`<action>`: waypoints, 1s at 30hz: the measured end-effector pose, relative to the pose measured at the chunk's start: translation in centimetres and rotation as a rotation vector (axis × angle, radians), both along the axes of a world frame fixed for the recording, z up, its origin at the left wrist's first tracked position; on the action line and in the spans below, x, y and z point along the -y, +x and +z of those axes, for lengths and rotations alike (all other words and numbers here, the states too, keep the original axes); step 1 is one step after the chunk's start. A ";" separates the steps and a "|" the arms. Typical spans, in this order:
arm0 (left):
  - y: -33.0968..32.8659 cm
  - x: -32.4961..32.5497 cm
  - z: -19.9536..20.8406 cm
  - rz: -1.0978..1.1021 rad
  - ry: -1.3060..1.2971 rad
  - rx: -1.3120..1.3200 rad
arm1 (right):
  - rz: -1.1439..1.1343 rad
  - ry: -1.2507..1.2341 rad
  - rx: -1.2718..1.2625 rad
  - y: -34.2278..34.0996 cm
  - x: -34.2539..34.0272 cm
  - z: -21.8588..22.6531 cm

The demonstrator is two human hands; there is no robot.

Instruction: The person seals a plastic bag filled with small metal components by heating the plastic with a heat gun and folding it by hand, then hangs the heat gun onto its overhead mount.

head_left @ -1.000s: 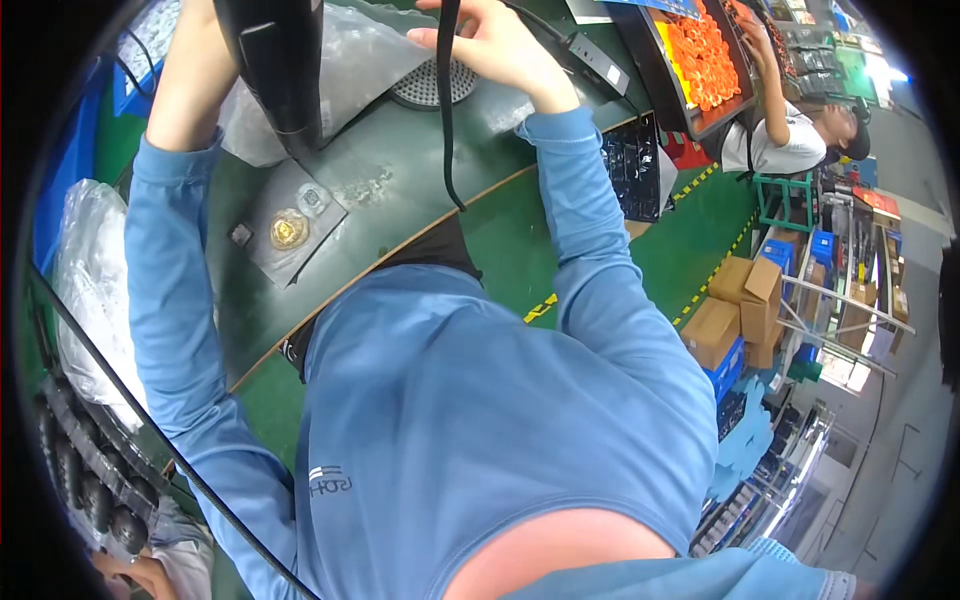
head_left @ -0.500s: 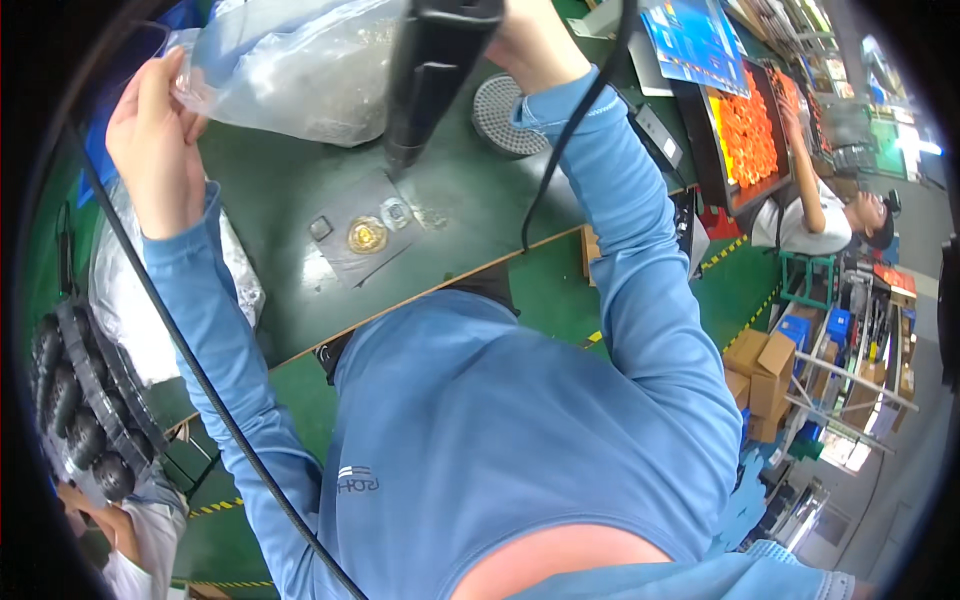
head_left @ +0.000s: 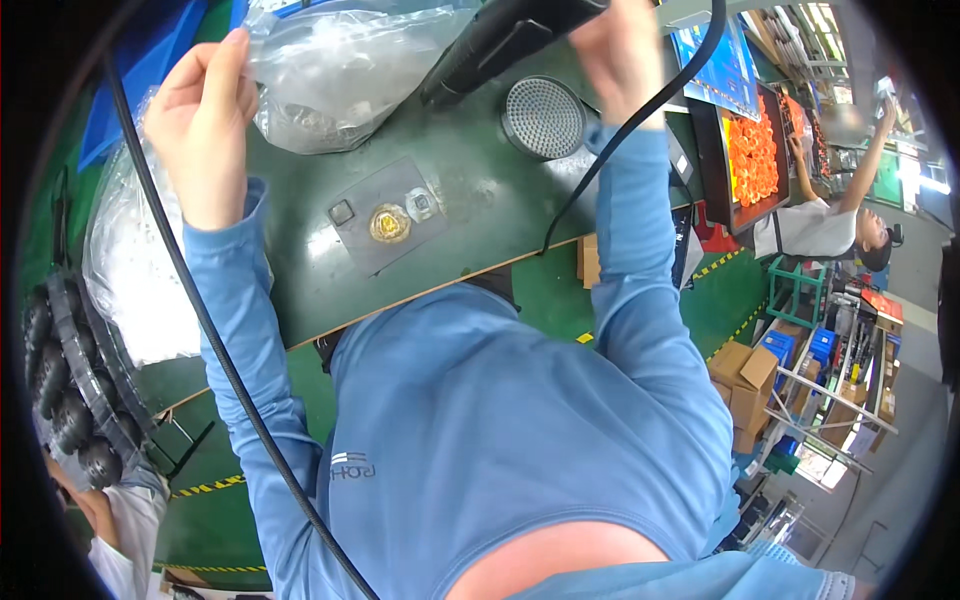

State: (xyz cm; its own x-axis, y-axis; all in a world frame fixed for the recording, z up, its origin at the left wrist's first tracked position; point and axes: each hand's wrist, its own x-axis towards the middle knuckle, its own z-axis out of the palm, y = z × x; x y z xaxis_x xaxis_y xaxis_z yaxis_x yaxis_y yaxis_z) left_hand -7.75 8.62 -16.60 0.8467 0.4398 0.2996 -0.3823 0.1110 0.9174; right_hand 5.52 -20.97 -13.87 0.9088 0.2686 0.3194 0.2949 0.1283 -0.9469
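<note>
My left hand (head_left: 205, 115) is closed, with thumb and fingertips pinching the upper left corner of a clear plastic bag (head_left: 330, 90). Small dull contents show through the bag, too blurred to name. My right hand (head_left: 622, 60) is at the top, smeared by motion, beside the end of a long black tube-like device (head_left: 510, 45). Whether its fingers grip anything cannot be seen. Below it on the bench lies a round grey disc with a dotted face (head_left: 545, 118). A dark flat mat (head_left: 380, 255) bears a gold ring-shaped piece (head_left: 390, 223), a small dark square (head_left: 341, 212) and a clear piece (head_left: 421, 204).
Black cables cross the view at left and right. A large clear bag (head_left: 150, 290) lies at the bench's left edge, near a blue tray (head_left: 140, 85). On the right, a black bin (head_left: 755, 150) holds orange parts. Co-workers are at far right and lower left.
My right hand has moved right, out from behind the black device, which now slants more. My left hand and the bag appear shifted slightly right in view.
</note>
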 end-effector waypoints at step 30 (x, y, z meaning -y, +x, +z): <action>-0.8 0.2 -2.1 0.206 -0.236 0.139 | 0.172 -0.579 0.925 -5.4 -13.6 2.7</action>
